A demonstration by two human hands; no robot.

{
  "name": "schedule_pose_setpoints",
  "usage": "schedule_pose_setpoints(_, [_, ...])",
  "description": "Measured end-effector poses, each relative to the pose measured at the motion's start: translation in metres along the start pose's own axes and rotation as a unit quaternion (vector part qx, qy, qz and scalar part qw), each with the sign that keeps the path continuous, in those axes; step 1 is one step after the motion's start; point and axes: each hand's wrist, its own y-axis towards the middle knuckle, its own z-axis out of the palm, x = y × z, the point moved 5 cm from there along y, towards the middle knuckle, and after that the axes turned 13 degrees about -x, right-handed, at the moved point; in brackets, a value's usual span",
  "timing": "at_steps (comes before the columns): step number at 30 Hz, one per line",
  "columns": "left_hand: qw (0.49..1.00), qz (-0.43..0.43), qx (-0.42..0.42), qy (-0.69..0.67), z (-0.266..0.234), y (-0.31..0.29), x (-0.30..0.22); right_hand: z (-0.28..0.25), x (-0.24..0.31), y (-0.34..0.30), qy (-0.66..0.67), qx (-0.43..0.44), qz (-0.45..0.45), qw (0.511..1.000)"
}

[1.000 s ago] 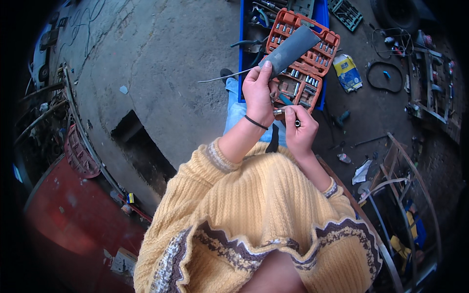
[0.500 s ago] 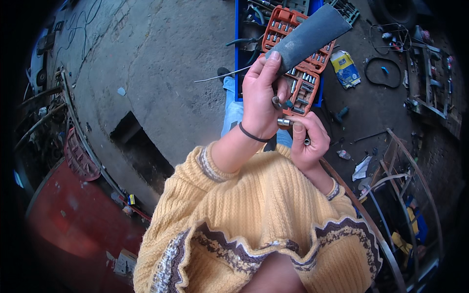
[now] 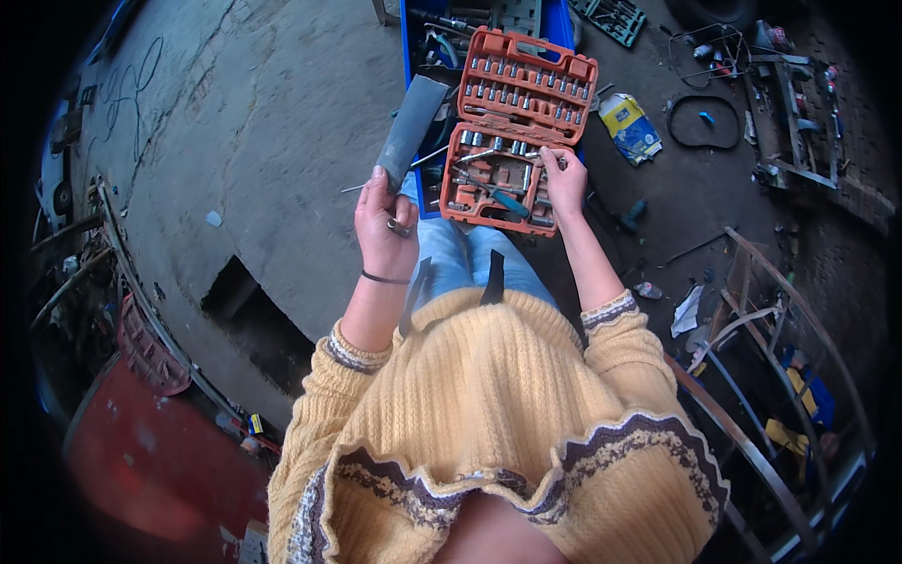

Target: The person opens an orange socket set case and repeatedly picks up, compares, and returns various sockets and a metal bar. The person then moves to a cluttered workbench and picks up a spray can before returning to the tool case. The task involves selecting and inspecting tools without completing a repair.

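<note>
Two hands show above a yellow knitted sweater [image 3: 489, 414] that fills the lower middle of the frame. The left hand [image 3: 385, 230], centre left, has its grip closed around the lower end of one flat dark grey piece [image 3: 411, 132], which rises tilted toward the upper middle; one small metal bit shows at the palm beneath it. One dark band [image 3: 383, 278] circles that wrist. One thin metal rod [image 3: 395, 172] crosses behind the grey piece.

The right hand [image 3: 564, 183] lies just right of centre with its fingers stretched out, tips touching the right edge of the lower tray of one open orange socket case [image 3: 517, 132]; whether the grip pinches anything there cannot be told. The case stands in the upper middle, with two halves: the upper holds rows of sockets, too many and too small to count, the lower holds mixed tools, among them one with a teal handle [image 3: 507, 200].

One blue tray [image 3: 413, 56] lies under the case. Right of the case, on the dark floor, sit one yellow and blue packet [image 3: 629, 127] and one black ring of cable [image 3: 703, 122]. One rectangular pit [image 3: 254, 320] opens in the concrete [image 3: 263, 122] at the left
</note>
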Motion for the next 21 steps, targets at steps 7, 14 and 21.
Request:
schedule_pose_setpoints(7, [0.998,-0.024,-0.053,-0.015,-0.063,0.01,-0.004,0.009,-0.012,0.097,-0.125,-0.058,-0.152,0.979])
schedule_pose_setpoints(14, [0.999,-0.028,-0.016,-0.011,-0.048,0.005,0.004,0.03,-0.006,0.108,-0.216,-0.057,-0.204,0.953])
schedule_pose_setpoints(21, [0.999,-0.047,-0.019,-0.009,-0.04,0.004,0.003,0.025,-0.021,0.115,-0.244,-0.081,-0.127,0.958])
